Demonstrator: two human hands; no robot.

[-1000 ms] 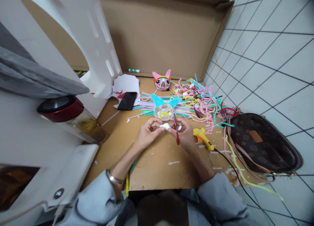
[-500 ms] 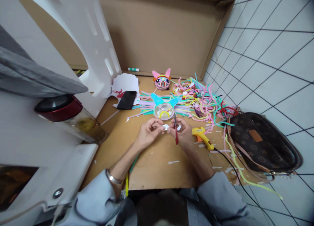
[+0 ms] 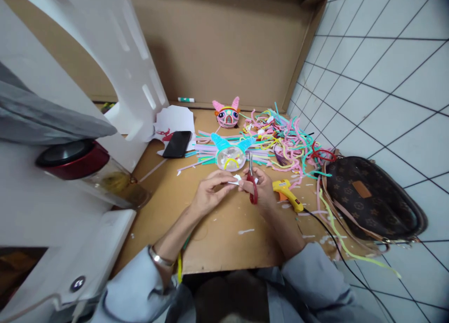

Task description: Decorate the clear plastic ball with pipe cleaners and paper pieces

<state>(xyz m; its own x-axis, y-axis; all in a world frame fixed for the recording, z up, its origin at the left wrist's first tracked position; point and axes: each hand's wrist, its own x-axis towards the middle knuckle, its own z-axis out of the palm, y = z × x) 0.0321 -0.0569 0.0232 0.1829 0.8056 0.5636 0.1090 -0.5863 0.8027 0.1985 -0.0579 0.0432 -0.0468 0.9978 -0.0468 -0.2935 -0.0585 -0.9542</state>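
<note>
My left hand point(image 3: 210, 192) is closed, pinching a small scrap of white paper point(image 3: 237, 179) between thumb and fingertips. Close beside it, my right hand point(image 3: 263, 190) is closed around a pair of scissors point(image 3: 253, 188) with red handles, blades pointing away from me. The right fingertips also reach the scrap's edge, and another white bit shows by that hand. Just beyond my hands lies a round, clear animal head point(image 3: 230, 157) with blue pipe-cleaner ears and a yellow curve on it. It rests among rows of pastel pipe cleaners point(image 3: 206, 147).
A finished-looking pink animal head point(image 3: 227, 116) sits farther back. To the right are tangled pipe cleaners point(image 3: 287, 136), a yellow glue gun point(image 3: 288, 194) with a black cord, and a brown handbag point(image 3: 372, 197). On the left are a phone point(image 3: 177, 144), white paper point(image 3: 175, 119) and a red-lidded bottle point(image 3: 94, 173).
The scissors have turned in my right hand, so their red handle loops show more broadly. The white scrap sits at a different angle between my fingers. My view has shifted slightly.
</note>
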